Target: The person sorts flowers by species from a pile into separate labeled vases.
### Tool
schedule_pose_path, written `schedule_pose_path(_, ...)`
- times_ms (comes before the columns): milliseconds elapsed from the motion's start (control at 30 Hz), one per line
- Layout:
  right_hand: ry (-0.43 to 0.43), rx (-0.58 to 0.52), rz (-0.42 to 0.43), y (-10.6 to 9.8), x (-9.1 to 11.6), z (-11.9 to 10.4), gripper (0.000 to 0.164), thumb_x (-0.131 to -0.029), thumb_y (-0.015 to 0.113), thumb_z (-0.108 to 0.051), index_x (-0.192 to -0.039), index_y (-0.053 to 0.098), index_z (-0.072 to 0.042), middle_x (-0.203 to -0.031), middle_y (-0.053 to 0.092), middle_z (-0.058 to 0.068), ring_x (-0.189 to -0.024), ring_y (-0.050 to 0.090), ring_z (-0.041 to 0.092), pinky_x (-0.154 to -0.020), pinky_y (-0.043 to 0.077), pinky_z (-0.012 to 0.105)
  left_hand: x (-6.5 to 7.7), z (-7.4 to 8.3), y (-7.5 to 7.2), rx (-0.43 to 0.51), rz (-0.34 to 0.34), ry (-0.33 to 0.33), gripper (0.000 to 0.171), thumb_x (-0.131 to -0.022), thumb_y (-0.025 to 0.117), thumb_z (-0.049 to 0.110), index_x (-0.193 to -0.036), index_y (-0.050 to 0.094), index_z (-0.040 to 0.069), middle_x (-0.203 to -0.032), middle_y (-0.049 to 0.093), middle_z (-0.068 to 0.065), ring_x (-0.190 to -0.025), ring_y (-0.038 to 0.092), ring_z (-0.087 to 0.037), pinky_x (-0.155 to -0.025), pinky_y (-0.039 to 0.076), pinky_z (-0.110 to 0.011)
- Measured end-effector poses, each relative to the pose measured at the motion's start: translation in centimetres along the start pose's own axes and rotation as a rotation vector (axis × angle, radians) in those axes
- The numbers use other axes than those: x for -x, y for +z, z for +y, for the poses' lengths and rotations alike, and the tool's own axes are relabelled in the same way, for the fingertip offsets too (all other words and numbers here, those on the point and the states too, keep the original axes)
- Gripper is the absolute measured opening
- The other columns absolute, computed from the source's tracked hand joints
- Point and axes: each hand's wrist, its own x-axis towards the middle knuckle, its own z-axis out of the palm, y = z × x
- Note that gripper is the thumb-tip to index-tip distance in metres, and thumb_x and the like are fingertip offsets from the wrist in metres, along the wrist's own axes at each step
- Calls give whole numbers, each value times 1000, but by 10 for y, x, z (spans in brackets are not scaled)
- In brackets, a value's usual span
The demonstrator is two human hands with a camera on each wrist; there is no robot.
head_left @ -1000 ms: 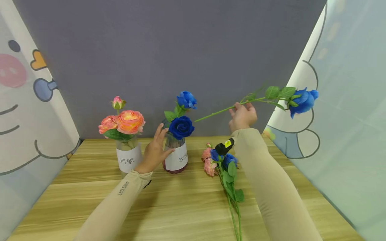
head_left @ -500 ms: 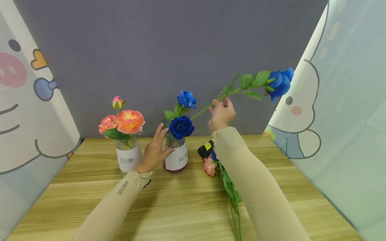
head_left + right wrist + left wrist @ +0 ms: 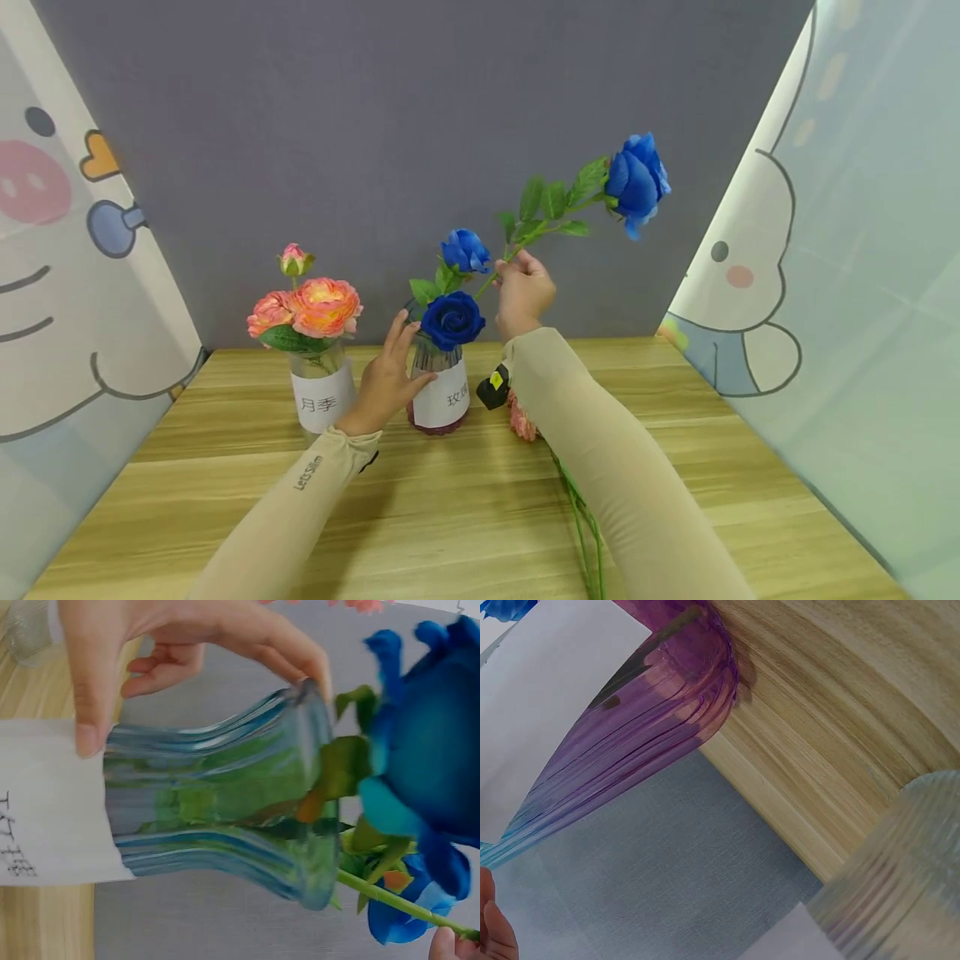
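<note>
My left hand (image 3: pixel 384 379) touches a glass vase (image 3: pixel 437 358) with spread, fairly straight fingers. Its thumb lies at the white label (image 3: pixel 441 397), and a fingertip meets the rim in the right wrist view. Two blue roses (image 3: pixel 452 319) stand in this vase, which has a purple base (image 3: pixel 682 682). Between the fingertips of my right hand (image 3: pixel 525 296) the green stem (image 3: pixel 530 237) of another blue rose (image 3: pixel 637 179) is pinched. That rose leans up to the right. Its stem's lower end reaches the vase mouth (image 3: pixel 319 802); how deep it goes I cannot tell.
Left of my left hand stands a clear, labelled vase (image 3: pixel 322 396) with orange-pink flowers (image 3: pixel 326 307). More flowers, including a pink one (image 3: pixel 522 418), lie on the wooden table (image 3: pixel 450 517) partly under my right forearm. A grey panel (image 3: pixel 480 125) closes the back.
My right hand has moved left toward the vase with the blue rose, whose bloom has swung up and left while its stem has become steeper. My left hand stays in place.
</note>
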Motion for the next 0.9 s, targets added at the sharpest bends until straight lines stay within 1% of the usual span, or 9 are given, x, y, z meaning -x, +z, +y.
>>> schedule_pose_path(33,-5,9,-11,0,1,1,38,-83,66,8,-121,65,0,-88,60,6,-77,64,17,-69,54,30,0,0,0,1,1,0,88,-62,89,3,-135,40,-3,-145,32,-31,-45,36,-8,-44,43,-29)
schedule_pose_path(267,-2,61,-84,0,3,13,36,-85,63,8,-121,63,2,-88,59,8,-71,63,16,-73,54,35,0,0,1,2,-2,-2,88,-63,89,3,-135,39,-3,-145,32,-30,-46,38,-9,-45,45,-30)
schedule_pose_path(300,3,64,-92,0,4,15,36,-85,63,8,-121,63,3,-89,60,9,-71,63,17,-71,54,33,0,0,1,1,-3,-3,88,-63,89,3,-135,39,-3,-145,32,-30,-46,38,-9,-45,45,-30)
schedule_pose_path(400,20,80,-116,-1,4,22,37,-86,62,8,-122,63,3,-95,61,11,-76,64,22,-71,54,31,0,0,1,-1,-2,0,89,-63,89,4,-136,38,-2,-145,32,-30,-46,37,-9,-45,44,-31)
schedule_pose_path(500,19,99,-135,0,5,29,37,-85,62,10,-121,62,4,-100,62,15,-86,66,27,-79,53,34,0,-1,1,-1,2,3,88,-63,89,4,-135,39,-2,-146,32,-29,-46,35,-6,-44,43,-30)
schedule_pose_path(633,-6,172,-159,0,7,36,34,-82,65,9,-116,65,7,-103,65,18,-95,65,31,-81,53,32,1,-1,1,-1,4,-1,88,-63,89,4,-135,39,-2,-146,32,-29,-46,34,-7,-43,42,-30)
schedule_pose_path(733,-14,219,-181,-1,7,40,32,-80,68,8,-112,67,7,-103,67,20,-96,64,29,-82,52,31,0,0,1,-8,1,-5,87,-63,89,5,-134,40,-3,-145,33,-30,-46,38,-9,-44,44,-31)
schedule_pose_path(800,-17,277,-218,-2,6,40,31,-81,70,4,-112,67,6,-106,68,19,-98,63,29,-84,51,33,0,0,0,-8,0,-9,86,-64,89,5,-134,40,-3,-145,32,-30,-45,39,-11,-44,45,-32)
schedule_pose_path(900,-39,421,-288,-3,4,38,28,-84,72,-6,-110,70,3,-109,68,15,-101,62,27,-87,49,35,1,0,0,-9,1,-15,85,-64,89,6,-133,40,-4,-145,33,-30,-44,40,-13,-45,45,-33)
